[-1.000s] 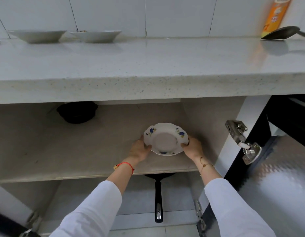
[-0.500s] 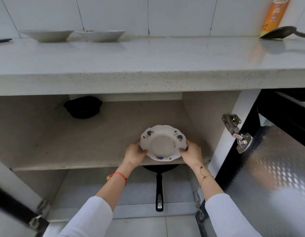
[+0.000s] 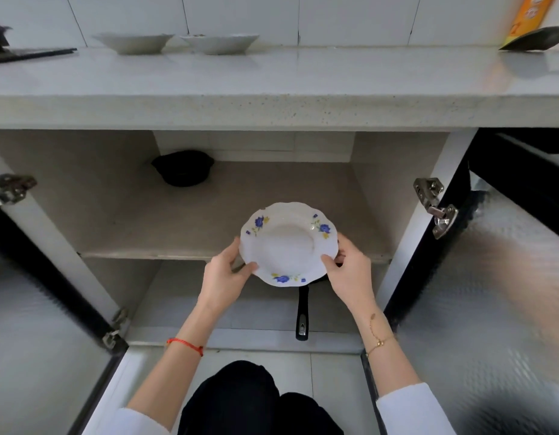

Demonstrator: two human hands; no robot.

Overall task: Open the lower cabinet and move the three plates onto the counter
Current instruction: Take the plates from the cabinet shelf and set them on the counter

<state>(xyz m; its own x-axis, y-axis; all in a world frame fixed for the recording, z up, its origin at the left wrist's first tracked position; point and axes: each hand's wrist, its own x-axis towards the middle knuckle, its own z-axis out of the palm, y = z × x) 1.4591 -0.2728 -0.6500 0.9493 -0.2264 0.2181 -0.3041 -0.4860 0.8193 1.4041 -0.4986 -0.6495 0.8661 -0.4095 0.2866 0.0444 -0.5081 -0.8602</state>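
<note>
Centre frame: floral plate (image 3: 288, 243) gripped at its rim by left hand (image 3: 223, 277) and right hand (image 3: 350, 271), thumbs over the edge, lifted clear in front of the cabinet shelf (image 3: 146, 254). Upper left, on the worktop (image 3: 272, 80): two white plates (image 3: 132, 42) (image 3: 220, 43) side by side. Below the plate: black pan handle (image 3: 302, 312). Back of the shelf: dark pot (image 3: 182, 167).

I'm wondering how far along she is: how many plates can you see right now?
3. Two white plates sit side by side at the back of the counter. The floral plate is held between both hands at the cabinet shelf's front. Others may be hidden.
</note>
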